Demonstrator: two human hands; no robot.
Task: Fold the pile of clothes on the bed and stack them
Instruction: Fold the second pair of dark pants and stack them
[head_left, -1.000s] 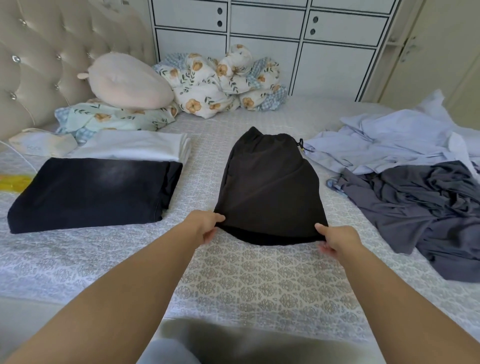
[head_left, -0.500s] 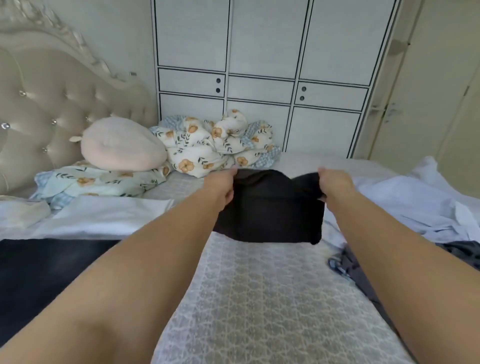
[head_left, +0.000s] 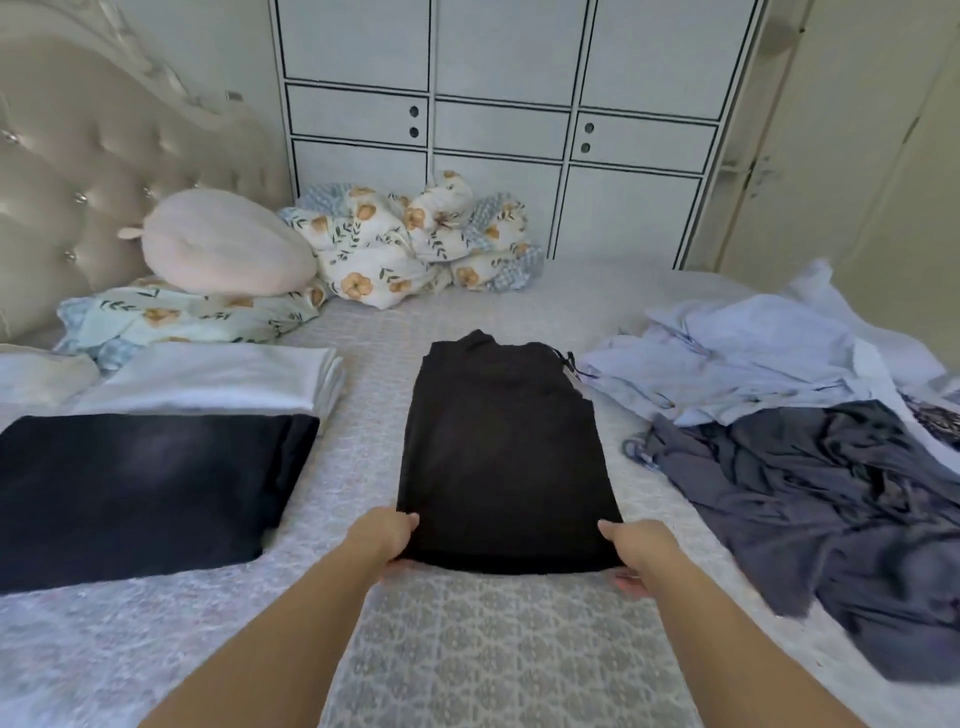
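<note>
While both hands pinch its near corners, the left hand (head_left: 383, 535) and right hand (head_left: 635, 546) with thumbs on top and fingers beneath, the folded black shorts (head_left: 504, 462) lie flat on the bed (head_left: 498, 649), long axis running away from the grip, drawstring end farthest.

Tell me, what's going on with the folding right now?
Left hand and right hand grip near corners of black garment, flat on bed. Unfolded pile waits to the right. Nothing in the way.
</note>
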